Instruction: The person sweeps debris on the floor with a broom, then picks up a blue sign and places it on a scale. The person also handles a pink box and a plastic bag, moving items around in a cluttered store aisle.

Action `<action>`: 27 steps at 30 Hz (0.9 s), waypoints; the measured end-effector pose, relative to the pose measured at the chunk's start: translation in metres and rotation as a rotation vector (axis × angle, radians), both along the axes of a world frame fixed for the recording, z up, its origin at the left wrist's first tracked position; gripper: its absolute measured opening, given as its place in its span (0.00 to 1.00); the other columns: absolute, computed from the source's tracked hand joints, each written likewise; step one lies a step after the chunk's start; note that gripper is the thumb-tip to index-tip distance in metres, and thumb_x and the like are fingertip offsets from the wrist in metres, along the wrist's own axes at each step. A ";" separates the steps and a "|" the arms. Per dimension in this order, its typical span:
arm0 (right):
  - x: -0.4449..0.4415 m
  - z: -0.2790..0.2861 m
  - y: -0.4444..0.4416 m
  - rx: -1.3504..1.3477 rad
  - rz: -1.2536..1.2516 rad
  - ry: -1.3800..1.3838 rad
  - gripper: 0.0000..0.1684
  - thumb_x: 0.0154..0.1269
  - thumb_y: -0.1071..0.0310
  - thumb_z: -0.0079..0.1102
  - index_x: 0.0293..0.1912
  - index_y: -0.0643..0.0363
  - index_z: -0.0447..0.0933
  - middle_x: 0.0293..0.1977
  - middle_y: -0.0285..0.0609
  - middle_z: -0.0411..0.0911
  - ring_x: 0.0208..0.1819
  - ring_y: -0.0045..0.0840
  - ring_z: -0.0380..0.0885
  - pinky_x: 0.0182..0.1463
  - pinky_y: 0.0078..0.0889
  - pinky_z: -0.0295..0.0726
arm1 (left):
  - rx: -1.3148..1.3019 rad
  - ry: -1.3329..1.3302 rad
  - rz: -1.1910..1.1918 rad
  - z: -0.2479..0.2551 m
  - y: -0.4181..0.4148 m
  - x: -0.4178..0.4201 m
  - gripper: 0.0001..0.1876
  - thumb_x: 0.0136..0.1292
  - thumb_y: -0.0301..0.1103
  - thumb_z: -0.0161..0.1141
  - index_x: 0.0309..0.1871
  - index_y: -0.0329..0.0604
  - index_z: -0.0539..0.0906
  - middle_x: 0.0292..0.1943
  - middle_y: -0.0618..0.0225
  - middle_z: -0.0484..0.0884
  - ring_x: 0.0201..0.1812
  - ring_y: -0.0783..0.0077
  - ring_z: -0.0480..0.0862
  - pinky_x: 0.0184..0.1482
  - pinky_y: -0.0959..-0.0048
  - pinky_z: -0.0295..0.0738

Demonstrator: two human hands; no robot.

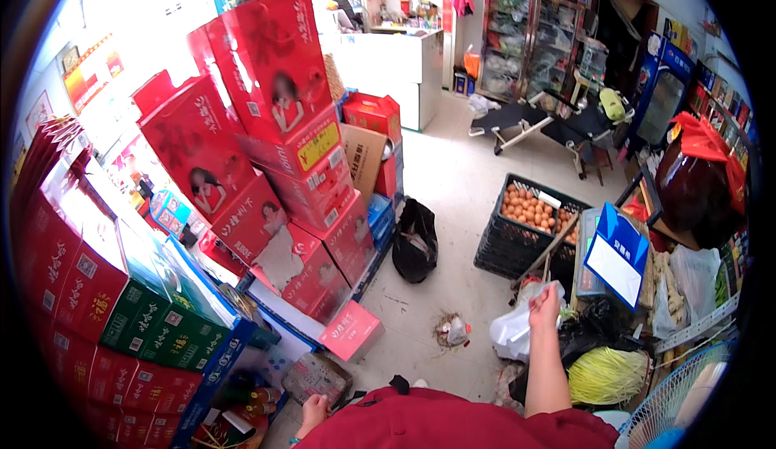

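My right hand point(544, 305) is raised at the right with its fingers curled in, against a white plastic bag point(512, 332); whether it grips the bag is not clear. My left hand point(314, 411) is low at the bottom, fingers curled, beside a worn, patterned box-like object point(315, 379); I cannot tell if it holds anything. On the floor between them lies a small heap of debris point(451, 329) with crumpled plastic in it. A pink-red carton point(351, 331) juts out above my left hand. Right of my right forearm lie yellow-green leafy stalks point(608, 375) and black plastic bags point(597, 325).
Stacked red juice cartons point(309, 267) and green cartons point(163, 321) fill the left. A black bag point(415, 240) stands on the floor. Black crates of eggs point(515, 231), a blue-and-white box point(618, 255) and a folding lounger point(545, 124) are right. A person point(342, 6) sits behind the counter point(403, 73).
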State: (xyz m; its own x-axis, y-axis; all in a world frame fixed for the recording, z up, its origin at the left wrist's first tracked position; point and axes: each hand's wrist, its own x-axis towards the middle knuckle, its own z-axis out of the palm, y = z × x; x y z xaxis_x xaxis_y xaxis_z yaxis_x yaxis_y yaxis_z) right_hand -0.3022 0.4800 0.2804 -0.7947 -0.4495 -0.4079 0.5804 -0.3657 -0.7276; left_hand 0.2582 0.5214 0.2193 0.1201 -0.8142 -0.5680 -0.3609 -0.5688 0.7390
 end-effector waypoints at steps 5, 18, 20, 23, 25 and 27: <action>0.058 -0.052 0.000 0.240 0.291 0.015 0.10 0.62 0.65 0.50 0.24 0.49 0.66 0.13 0.27 0.61 0.12 0.16 0.59 0.21 0.24 0.70 | 0.021 0.034 0.045 -0.025 0.019 0.027 0.10 0.60 0.35 0.59 0.32 0.38 0.75 0.21 0.68 0.77 0.22 0.78 0.75 0.25 0.76 0.71; 0.223 -0.150 0.075 0.625 1.631 0.728 0.12 0.59 0.63 0.55 0.42 0.56 0.76 0.29 0.33 0.77 0.31 0.14 0.73 0.33 0.18 0.70 | 0.170 0.057 0.116 -0.085 0.053 0.082 0.11 0.61 0.37 0.59 0.35 0.38 0.76 0.27 0.70 0.78 0.29 0.80 0.76 0.34 0.77 0.72; 0.233 -0.193 0.088 0.551 1.773 0.845 0.17 0.59 0.59 0.56 0.45 0.55 0.76 0.34 0.36 0.79 0.37 0.19 0.75 0.41 0.22 0.72 | 0.173 0.065 0.106 -0.083 0.054 0.087 0.11 0.62 0.37 0.58 0.36 0.37 0.76 0.27 0.70 0.78 0.30 0.80 0.76 0.34 0.77 0.72; 0.245 -0.221 0.110 0.544 1.893 0.665 0.21 0.57 0.52 0.57 0.47 0.53 0.77 0.40 0.41 0.80 0.42 0.27 0.77 0.47 0.29 0.73 | 0.181 0.070 0.094 -0.087 0.062 0.099 0.11 0.62 0.37 0.58 0.37 0.37 0.76 0.27 0.70 0.78 0.30 0.80 0.76 0.35 0.77 0.72; 0.251 -0.211 0.111 0.600 1.945 0.713 0.22 0.57 0.52 0.57 0.47 0.53 0.77 0.40 0.42 0.80 0.43 0.29 0.77 0.48 0.29 0.73 | 0.181 0.072 0.087 -0.091 0.069 0.109 0.11 0.62 0.38 0.57 0.37 0.37 0.76 0.28 0.70 0.78 0.31 0.80 0.76 0.35 0.77 0.72; 0.259 -0.187 0.114 0.655 1.968 0.777 0.22 0.57 0.52 0.56 0.47 0.53 0.76 0.41 0.43 0.79 0.43 0.31 0.77 0.48 0.30 0.73 | 0.195 0.066 0.075 -0.096 0.083 0.118 0.12 0.62 0.38 0.57 0.38 0.37 0.76 0.28 0.70 0.78 0.31 0.80 0.76 0.36 0.78 0.72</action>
